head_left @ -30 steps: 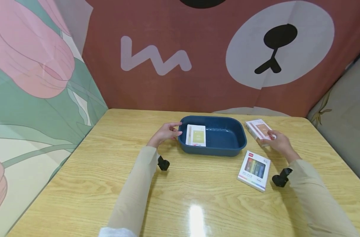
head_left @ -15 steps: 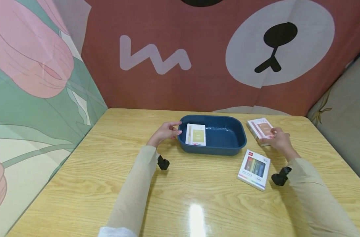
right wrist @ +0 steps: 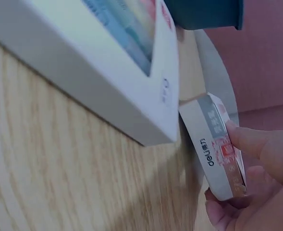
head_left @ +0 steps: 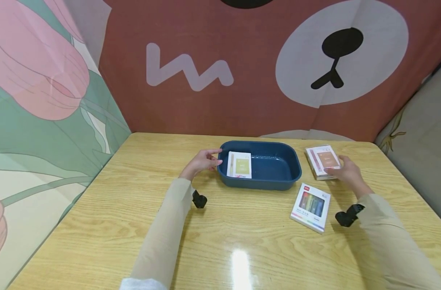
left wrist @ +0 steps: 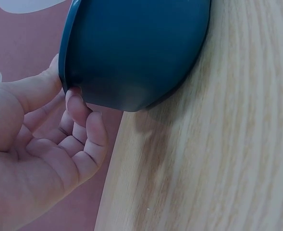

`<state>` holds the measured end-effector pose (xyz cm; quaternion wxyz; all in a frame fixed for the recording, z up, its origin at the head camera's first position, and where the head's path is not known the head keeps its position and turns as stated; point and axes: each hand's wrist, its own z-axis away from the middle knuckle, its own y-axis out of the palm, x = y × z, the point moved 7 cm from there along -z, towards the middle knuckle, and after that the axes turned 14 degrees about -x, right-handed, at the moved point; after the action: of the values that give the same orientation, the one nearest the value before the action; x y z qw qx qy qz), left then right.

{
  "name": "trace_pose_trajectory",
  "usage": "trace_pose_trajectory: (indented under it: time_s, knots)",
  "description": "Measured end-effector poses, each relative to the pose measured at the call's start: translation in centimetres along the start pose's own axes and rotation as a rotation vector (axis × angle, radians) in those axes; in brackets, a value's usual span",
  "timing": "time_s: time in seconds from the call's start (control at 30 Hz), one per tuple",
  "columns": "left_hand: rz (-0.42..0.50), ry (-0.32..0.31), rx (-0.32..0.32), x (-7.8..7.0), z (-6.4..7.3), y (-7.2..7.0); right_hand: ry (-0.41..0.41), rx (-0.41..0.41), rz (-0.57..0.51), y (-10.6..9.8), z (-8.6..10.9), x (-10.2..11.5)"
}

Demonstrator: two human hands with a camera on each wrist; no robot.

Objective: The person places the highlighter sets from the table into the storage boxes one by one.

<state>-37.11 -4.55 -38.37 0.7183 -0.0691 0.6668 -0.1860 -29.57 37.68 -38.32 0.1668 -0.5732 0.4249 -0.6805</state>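
My left hand (head_left: 202, 162) pinches the left rim of a dark blue plastic basin (head_left: 262, 184); in the left wrist view, the thumb lies over the rim and curled fingers are under it. Inside the basin, at its left end, lies a white box with a yellow-green panel (head_left: 243, 166). To the right of the basin, my right hand (head_left: 347, 173) grips a white box with an orange panel (head_left: 326, 159) by its near right corner. The right wrist view shows the thumb on that box's top (right wrist: 218, 149) and fingers around its lower edge.
A flat white box with a window (head_left: 311, 205), showing coloured sticks, lies in front of the basin's right end, near the right forearm. All stand on a wooden table (head_left: 213, 241). A printed brown backdrop (head_left: 256, 96) rises behind the table's far edge.
The box with the orange panel has turned and shifted slightly to the right, its near edge now more level. The right hand has moved right with it. Left hand and basin look unchanged.
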Motion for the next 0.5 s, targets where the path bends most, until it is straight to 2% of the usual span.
trace_pose_trajectory:
  time_s: [0.17,0.3,0.5]
  knots:
    - [-0.005,0.004,0.001,-0.1,0.1,0.0,-0.008,0.036,-0.051,-0.3,0.1,-0.5]
    - [0.007,0.004,0.005,0.0,0.0,0.0,0.056,0.090,-0.200,-0.2,0.0,-1.2]
    - [0.022,-0.004,0.012,0.1,-0.1,0.0,0.188,0.213,-0.459,0.4,0.1,-2.0]
